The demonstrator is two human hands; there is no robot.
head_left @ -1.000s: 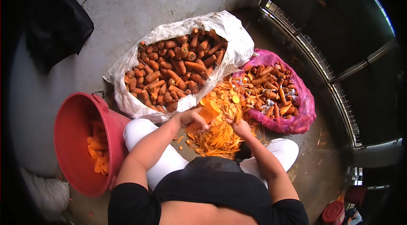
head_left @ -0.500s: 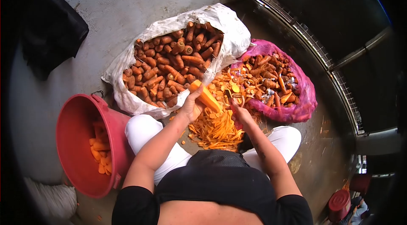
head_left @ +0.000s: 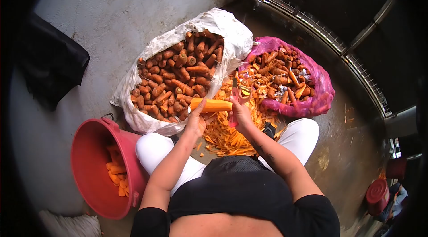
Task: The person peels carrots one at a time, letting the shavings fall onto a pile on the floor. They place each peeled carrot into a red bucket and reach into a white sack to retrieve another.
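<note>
A peeled carrot, bright orange, lies level between my hands above the peelings. My left hand is closed around its left end. In my right hand is a peeler with a pinkish-red handle, its head pointing away from me; the fingers of this hand are right at the carrot's other end. Beneath both hands spreads a heap of carrot peelings. Just beyond, unpeeled carrots fill a white sack.
To the right, a pink mesh sack holds carrot pieces and scraps. A red bucket with peeled carrots leans open at my left. Black cloth hangs by the wall. Another person is at lower right near a red container.
The carrot has turned from slanting to level. My right hand has moved left to the carrot's end, with the peeler turned more upright. The whole view has shifted slightly.
</note>
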